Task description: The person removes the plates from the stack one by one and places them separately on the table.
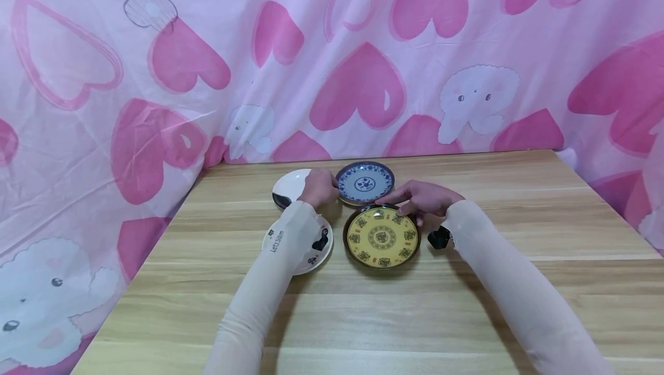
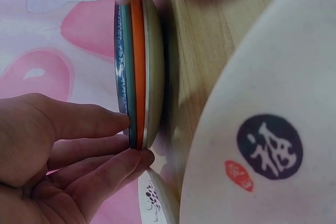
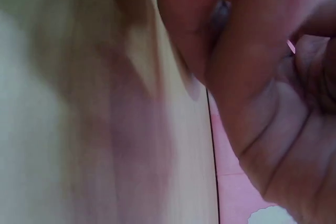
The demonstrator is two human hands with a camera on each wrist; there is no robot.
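A stack of plates (image 1: 365, 184) stands at the back, its top plate white with blue flowers and a dark blue rim. Teal, orange and cream edges show below that top plate in the left wrist view. My left hand (image 1: 320, 188) pinches the stack's left edge between thumb and fingers. Just in front is a yellow plate (image 1: 382, 238) with a dark rim and dark printed characters. My right hand (image 1: 427, 197) grips its far right rim, thumb over the edge. In the right wrist view the curled fingers (image 3: 262, 77) hide most of the hold.
Left of the stack lies a white plate (image 1: 290, 184) with a black patch. Nearer, another white plate (image 1: 323, 257) with black print is partly covered by my left sleeve (image 1: 295, 242). The wooden table (image 1: 363, 317) ends at a pink heart-patterned curtain (image 1: 358, 87).
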